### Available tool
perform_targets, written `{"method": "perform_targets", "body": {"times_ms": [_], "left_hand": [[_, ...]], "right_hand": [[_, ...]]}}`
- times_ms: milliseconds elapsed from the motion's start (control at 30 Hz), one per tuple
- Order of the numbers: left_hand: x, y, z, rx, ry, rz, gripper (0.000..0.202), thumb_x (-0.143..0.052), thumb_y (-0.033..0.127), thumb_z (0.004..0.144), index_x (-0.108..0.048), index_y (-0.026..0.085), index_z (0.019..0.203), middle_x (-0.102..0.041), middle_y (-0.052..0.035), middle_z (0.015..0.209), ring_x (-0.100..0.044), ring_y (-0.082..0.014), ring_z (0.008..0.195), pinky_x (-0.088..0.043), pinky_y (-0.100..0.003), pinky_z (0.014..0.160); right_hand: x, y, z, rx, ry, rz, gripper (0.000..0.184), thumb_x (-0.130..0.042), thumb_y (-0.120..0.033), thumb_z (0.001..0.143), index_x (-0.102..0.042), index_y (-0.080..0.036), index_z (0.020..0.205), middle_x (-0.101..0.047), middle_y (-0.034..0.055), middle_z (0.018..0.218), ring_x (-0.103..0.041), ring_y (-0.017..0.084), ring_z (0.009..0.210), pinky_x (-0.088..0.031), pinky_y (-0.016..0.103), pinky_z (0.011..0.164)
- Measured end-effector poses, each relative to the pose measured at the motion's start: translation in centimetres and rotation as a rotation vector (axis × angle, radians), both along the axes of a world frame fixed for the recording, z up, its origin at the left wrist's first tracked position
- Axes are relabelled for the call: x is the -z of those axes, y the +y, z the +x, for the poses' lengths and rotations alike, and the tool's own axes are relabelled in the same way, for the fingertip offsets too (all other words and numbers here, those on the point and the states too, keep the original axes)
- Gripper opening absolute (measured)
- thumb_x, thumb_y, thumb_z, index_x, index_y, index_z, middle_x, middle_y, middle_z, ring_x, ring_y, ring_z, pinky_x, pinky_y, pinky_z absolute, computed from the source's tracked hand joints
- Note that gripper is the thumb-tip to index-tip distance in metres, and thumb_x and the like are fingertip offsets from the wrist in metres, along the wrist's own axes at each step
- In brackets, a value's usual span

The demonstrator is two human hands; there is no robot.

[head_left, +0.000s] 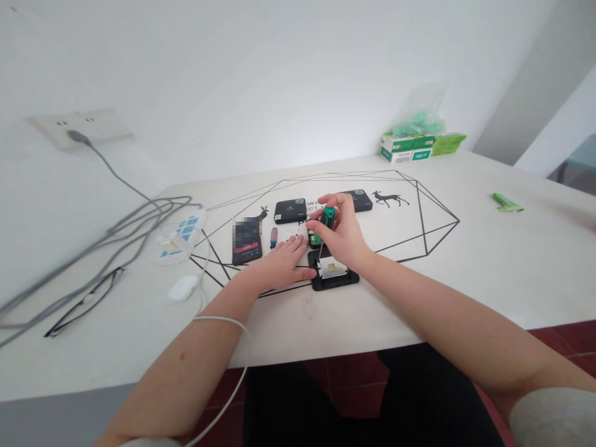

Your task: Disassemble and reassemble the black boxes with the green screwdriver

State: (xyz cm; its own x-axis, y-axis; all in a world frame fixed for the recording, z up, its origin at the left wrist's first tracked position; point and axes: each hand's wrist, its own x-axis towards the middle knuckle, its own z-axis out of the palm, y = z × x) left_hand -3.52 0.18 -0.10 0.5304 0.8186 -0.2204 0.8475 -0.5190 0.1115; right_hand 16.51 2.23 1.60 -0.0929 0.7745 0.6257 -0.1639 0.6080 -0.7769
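My right hand [339,234] is closed around a small green-handled screwdriver [328,216], held upright with its tip down over a small black device [334,274] that lies opened, showing a pale part inside. My left hand [280,264] lies flat on the table, fingers stretched, its thumb touching the left edge of that device. A green circuit board piece [315,239] sits just behind, partly hidden by my right hand.
A phone [246,241], a small red-blue item [274,236] and two black boxes [290,210] lie on the white table [465,273]. Left: a power strip [181,236] with grey cables, a white earbud case [183,288], glasses [84,304]. Far right: green boxes [419,146], a green item [506,202].
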Motion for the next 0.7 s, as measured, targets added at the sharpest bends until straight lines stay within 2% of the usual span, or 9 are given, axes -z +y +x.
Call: {"method": "perform_targets", "body": {"times_ms": [100, 200, 333, 433, 600, 700], "left_hand": [[-0.24, -0.07, 0.16, -0.004, 0.002, -0.004, 0.103, -0.033, 0.081, 0.099, -0.002, 0.012, 0.169, -0.006, -0.0216, 0.174, -0.009, -0.0399, 0.161, -0.013, -0.051, 0.127], [-0.32, -0.07, 0.29, -0.009, 0.007, -0.015, 0.101, -0.034, 0.079, 0.099, -0.006, 0.011, 0.169, -0.007, -0.0221, 0.174, -0.01, -0.0391, 0.161, -0.013, -0.05, 0.128], [-0.28, -0.07, 0.3, -0.015, 0.025, -0.012, 0.101, -0.034, 0.078, 0.1, -0.01, 0.007, 0.168, -0.006, -0.0236, 0.173, -0.009, -0.0381, 0.161, -0.013, -0.049, 0.128], [-0.29, -0.09, 0.27, -0.016, 0.016, -0.003, 0.101, -0.033, 0.079, 0.099, -0.013, 0.008, 0.168, -0.006, -0.023, 0.174, -0.009, -0.0386, 0.161, -0.014, -0.049, 0.128], [-0.35, -0.05, 0.21, -0.002, 0.009, -0.018, 0.1, -0.034, 0.078, 0.1, -0.012, 0.009, 0.168, -0.008, -0.0234, 0.173, -0.01, -0.0395, 0.161, -0.014, -0.051, 0.128], [-0.1, 0.07, 0.02, 0.014, -0.007, 0.007, 0.099, -0.034, 0.078, 0.1, -0.012, 0.01, 0.169, -0.008, -0.0225, 0.173, -0.012, -0.0398, 0.161, -0.016, -0.05, 0.127]], "right_hand": [[0.06, -0.08, -0.06, -0.022, 0.014, -0.027, 0.048, -0.079, -0.038, 0.083, -0.038, -0.029, 0.106, -0.057, 0.0067, 0.134, -0.069, 0.013, 0.081, -0.062, 0.036, 0.079], [0.32, -0.35, -0.03, -0.012, -0.025, -0.005, 0.046, -0.077, -0.045, 0.086, -0.042, -0.029, 0.11, -0.062, 0.0082, 0.134, -0.067, 0.013, 0.078, -0.062, 0.035, 0.076], [0.73, -0.76, 0.1, -0.107, -0.033, 0.051, 0.028, -0.053, -0.049, 0.102, -0.051, -0.03, 0.122, -0.066, 0.0077, 0.131, -0.07, 0.016, 0.085, -0.063, 0.038, 0.08], [0.78, -0.75, 0.24, -0.096, -0.081, 0.076, 0.028, -0.043, -0.046, 0.107, -0.054, -0.03, 0.127, -0.069, 0.0064, 0.119, -0.071, 0.019, 0.091, -0.062, 0.041, 0.086], [0.74, -0.17, 0.19, 0.127, -0.184, 0.171, 0.029, -0.063, -0.038, 0.096, -0.056, -0.028, 0.122, -0.061, 0.0065, 0.11, -0.061, 0.02, 0.09, -0.057, 0.039, 0.079], [0.83, 0.01, 0.04, 0.129, -0.161, 0.101, 0.038, -0.072, -0.035, 0.089, -0.053, -0.028, 0.121, -0.057, 0.0035, 0.105, -0.056, 0.016, 0.079, -0.054, 0.035, 0.071]]}}
